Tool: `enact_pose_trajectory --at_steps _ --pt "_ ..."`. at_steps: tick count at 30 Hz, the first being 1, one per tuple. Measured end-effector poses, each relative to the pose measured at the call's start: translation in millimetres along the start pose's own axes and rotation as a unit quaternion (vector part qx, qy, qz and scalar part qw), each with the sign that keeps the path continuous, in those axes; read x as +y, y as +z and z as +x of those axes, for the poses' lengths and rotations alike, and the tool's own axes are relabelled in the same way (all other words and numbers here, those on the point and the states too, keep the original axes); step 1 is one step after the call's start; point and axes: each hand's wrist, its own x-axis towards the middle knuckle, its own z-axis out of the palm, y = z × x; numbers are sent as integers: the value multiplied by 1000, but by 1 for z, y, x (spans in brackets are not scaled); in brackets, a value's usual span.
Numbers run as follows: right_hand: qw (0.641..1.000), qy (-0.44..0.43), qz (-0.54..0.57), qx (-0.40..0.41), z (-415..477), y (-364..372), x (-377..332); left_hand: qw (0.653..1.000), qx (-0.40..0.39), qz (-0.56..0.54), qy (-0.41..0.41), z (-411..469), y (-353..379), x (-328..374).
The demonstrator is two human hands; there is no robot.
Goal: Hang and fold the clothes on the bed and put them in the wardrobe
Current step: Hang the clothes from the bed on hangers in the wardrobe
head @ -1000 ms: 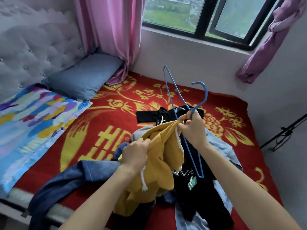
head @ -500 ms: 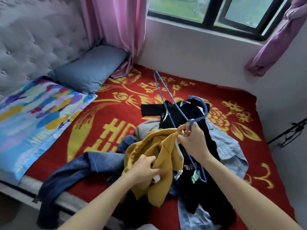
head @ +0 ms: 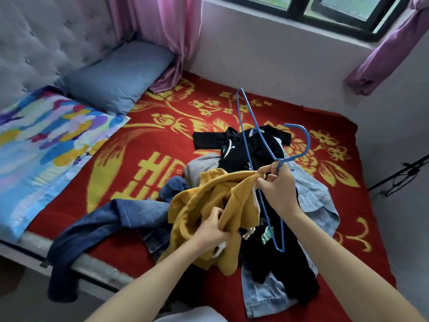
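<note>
Above the near side of the bed (head: 144,145), both hands are busy with a yellow top (head: 204,205) lifted off a heap of clothes. The right hand (head: 278,189) grips a blue wire hanger (head: 307,139) at the neck just under its hook, fingers curled round the wire, and its thumb and fingers also pinch an edge of the yellow top. The hanger stands tilted. Its hook points right, one shoulder rises up and away toward the window (head: 336,17), and the other hangs below the wrist in front of a black garment (head: 255,154). The left hand (head: 210,231) sits lower and nearer, fingers curled into a fold of the yellow top, bunching it. A white drawstring hangs from the cloth between the two hands. No part of the hanger can be seen inside the top.

Under and around the top lies the rest of the pile. The black garment is spread lengthways. A light denim shirt (head: 313,196) lies beneath it to the right, a grey piece (head: 199,166) shows behind the top, and dark jeans (head: 104,219) trail left, drooping over the bed's near edge. The bed has a red cover with a yellow pattern. At its head lie a blue pillow (head: 118,75) and a many-coloured pillow (head: 46,126), against a grey tufted headboard (head: 46,38). A pink curtain (head: 162,31) hangs in the corner.
</note>
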Motion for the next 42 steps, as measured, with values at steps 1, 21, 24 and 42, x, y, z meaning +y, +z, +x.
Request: enact_pose_trajectory --at_steps 1,21,24,42 --pt "1000 7 3 7 2 -4 3 998 26 51 14 -2 -4 -1" --pt "968 -183 63 158 26 -91 -101 501 470 500 527 -22 -154 202" --pt "972 -185 33 138 14 -92 -82 510 408 538 533 -13 -151 190" --pt "973 94 -118 -173 -23 -64 52 627 -42 712 314 -1 -95 39"
